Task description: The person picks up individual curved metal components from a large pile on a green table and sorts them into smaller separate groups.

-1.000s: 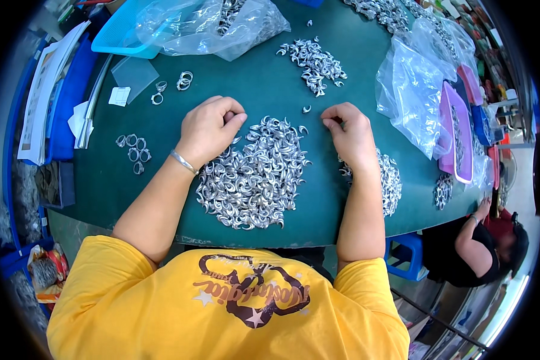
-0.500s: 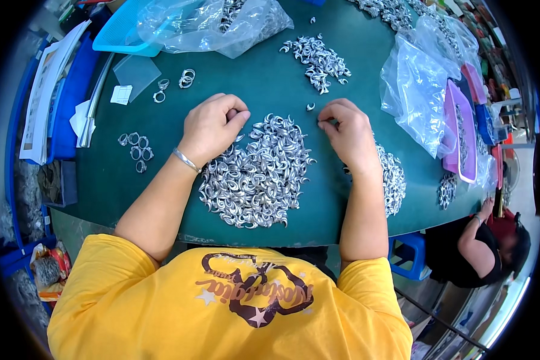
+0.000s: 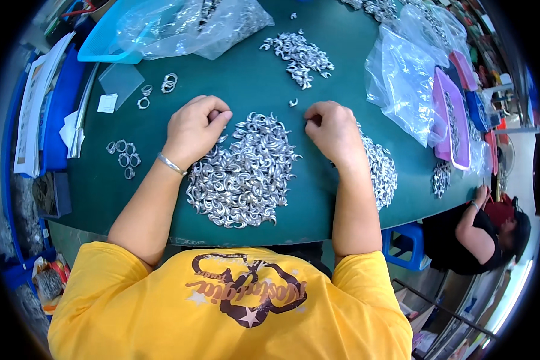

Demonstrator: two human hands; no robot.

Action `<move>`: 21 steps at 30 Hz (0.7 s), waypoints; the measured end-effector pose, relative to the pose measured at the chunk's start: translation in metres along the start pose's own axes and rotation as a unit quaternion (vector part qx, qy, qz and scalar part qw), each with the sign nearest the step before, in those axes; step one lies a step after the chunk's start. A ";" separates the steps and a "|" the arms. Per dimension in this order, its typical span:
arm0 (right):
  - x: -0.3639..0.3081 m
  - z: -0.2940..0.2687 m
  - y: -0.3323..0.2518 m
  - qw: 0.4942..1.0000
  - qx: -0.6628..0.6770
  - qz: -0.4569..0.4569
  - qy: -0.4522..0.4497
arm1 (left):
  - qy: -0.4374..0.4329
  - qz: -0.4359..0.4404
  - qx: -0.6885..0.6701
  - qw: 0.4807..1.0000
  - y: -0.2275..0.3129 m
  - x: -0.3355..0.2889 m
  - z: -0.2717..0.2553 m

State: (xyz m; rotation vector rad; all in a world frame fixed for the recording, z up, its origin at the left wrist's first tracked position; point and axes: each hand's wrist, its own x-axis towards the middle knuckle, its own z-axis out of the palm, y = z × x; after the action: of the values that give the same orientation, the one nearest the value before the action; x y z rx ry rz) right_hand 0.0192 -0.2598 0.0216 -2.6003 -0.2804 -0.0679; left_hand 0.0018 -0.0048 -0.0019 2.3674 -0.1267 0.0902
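Note:
A big heap of small silver crescent-shaped metal pieces (image 3: 246, 174) lies on the green tabletop between my forearms. At its upper left edge rests my left hand (image 3: 197, 127), thumb and fingers pinched together; whatever is between them is hidden. My right hand (image 3: 336, 133) is curled closed to the right of the heap, its fingertips turned under and out of sight. Just beyond those fingers lies one loose crescent piece (image 3: 293, 102). Partly covered by my right forearm, a second heap of crescent pieces (image 3: 381, 171) spreads to the right.
Farther back is a smaller pile of crescents (image 3: 300, 57). Silver rings (image 3: 125, 157) lie at the left. A blue basket (image 3: 105, 45) and clear bags (image 3: 402, 84) edge the table, with a pink tray (image 3: 441, 114) at right. Beyond it a person (image 3: 468, 237) sits.
The whole view has shifted slightly, so the table's things appear farther left. Both hands stay in nearly the same places by the heaps, with the right fingers curled a little tighter.

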 end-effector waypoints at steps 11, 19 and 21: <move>-0.010 -0.045 0.031 0.993 0.059 -0.040 0.099 | -0.002 -0.003 -0.011 1.000 0.002 0.000 0.002; 0.014 0.016 0.006 0.989 0.056 -0.132 0.033 | 0.004 0.006 -0.006 1.000 -0.003 -0.002 0.000; 0.008 0.009 0.012 0.987 0.108 -0.120 0.017 | -0.001 -0.011 -0.013 1.000 0.001 -0.002 -0.001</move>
State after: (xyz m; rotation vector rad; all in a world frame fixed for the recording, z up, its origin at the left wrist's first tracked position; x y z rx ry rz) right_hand 0.0298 -0.2636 0.0091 -2.3373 -0.5560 -0.1567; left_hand -0.0008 -0.0052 -0.0007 2.3423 -0.1007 0.0755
